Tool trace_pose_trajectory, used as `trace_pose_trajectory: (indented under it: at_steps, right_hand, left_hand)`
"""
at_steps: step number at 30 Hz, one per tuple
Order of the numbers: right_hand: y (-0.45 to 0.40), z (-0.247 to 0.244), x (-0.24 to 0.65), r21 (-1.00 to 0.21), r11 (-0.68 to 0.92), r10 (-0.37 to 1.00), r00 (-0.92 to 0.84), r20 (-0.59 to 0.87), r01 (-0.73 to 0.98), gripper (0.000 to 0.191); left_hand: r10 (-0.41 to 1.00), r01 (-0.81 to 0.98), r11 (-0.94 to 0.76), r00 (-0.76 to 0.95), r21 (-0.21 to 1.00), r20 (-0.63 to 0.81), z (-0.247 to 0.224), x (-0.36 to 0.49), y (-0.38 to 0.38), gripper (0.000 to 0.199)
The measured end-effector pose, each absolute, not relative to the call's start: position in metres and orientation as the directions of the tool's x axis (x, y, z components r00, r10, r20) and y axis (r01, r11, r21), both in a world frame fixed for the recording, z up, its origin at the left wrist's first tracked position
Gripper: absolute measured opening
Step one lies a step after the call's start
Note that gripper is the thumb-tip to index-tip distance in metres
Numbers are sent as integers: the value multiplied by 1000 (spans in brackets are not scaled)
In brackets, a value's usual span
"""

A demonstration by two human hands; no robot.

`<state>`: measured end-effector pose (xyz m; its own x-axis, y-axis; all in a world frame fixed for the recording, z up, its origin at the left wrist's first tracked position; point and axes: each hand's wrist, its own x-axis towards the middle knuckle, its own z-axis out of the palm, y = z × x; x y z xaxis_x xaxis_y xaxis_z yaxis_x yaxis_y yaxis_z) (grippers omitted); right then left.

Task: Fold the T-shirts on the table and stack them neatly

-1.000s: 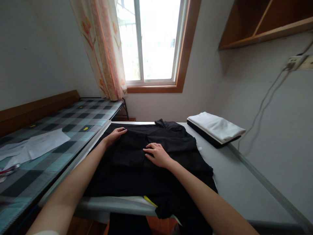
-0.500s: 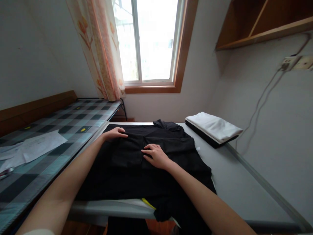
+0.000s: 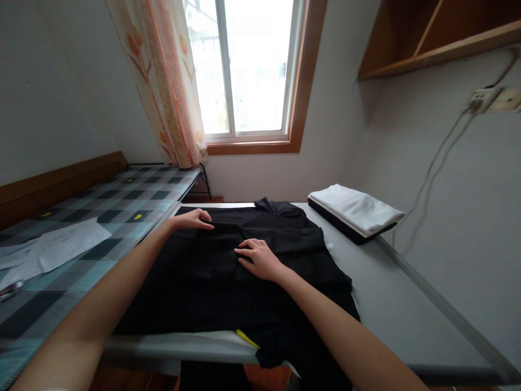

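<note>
A black shirt (image 3: 191, 304) lies spread across the white table, with part of it hanging over the front edge. At its far left, my left hand (image 3: 195, 219) pinches a fold of the cloth between thumb and curled fingers. My right hand (image 3: 258, 259) rests on the middle of the shirt, fingers stretched out and slightly spread, palm down. A bunched dark part of the cloth (image 3: 280, 209) sits at the back. Near the front edge a yellow strip (image 3: 247, 339) shows beside the shirt.
Folded white cloth (image 3: 354, 206) lies on black cloth at the table's (image 3: 411, 309) back right. On the left is a bed with a checked mattress (image 3: 154, 187), holding papers (image 3: 61, 247). A wall shelf (image 3: 431, 43) hangs upper right; a cord (image 3: 435, 155) runs down the wall.
My left hand has shifted very slightly, with the cloth fold beside it changing shape a little. My right hand stays in about the same place on the shirt.
</note>
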<state>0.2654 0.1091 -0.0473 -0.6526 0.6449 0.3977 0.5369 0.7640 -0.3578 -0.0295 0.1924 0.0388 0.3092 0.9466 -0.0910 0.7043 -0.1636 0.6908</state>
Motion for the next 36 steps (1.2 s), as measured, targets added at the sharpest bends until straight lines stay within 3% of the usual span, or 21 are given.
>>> trace_pose_trajectory:
  at_steps: [3, 7, 10, 13, 17, 21, 29, 36]
  right_hand:
    - [109, -48, 266, -356, 768, 641, -656, 399, 533, 32]
    - [109, -47, 266, -355, 766, 642, -657, 395, 536, 32]
    - [109, -46, 266, -354, 767, 641, -659, 394, 535, 32]
    - [108, -46, 266, -350, 769, 639, -661, 394, 535, 32]
    - [108, -47, 266, -346, 768, 641, -660, 392, 540, 33]
    - [109, -47, 266, -344, 766, 643, -660, 389, 543, 33]
    - [109, -48, 266, -338, 767, 641, -662, 387, 545, 33]
    - [106, -45, 269, -264, 816, 578, -704, 413, 514, 36]
  left_hand:
    - [921, 817, -209, 349, 538, -172, 40, -28, 194, 32]
    - [959, 913, -138, 220, 383, -180, 40, -25, 199, 43]
    - [972, 934, -19, 100, 357, -211, 43, -22, 204, 47]
    - [922, 935, 69, 73, 347, -380, 47, -19, 209, 33]
    - [848, 944, 82, 102, 320, -520, 55, -15, 219, 11]
    - [783, 961, 75, 109, 266, -613, 61, -7, 228, 14]
    - [753, 972, 24, 137, 235, -643, 70, 8, 226, 32]
    - [855, 980, 28, 78, 197, -512, 66, 12, 225, 19]
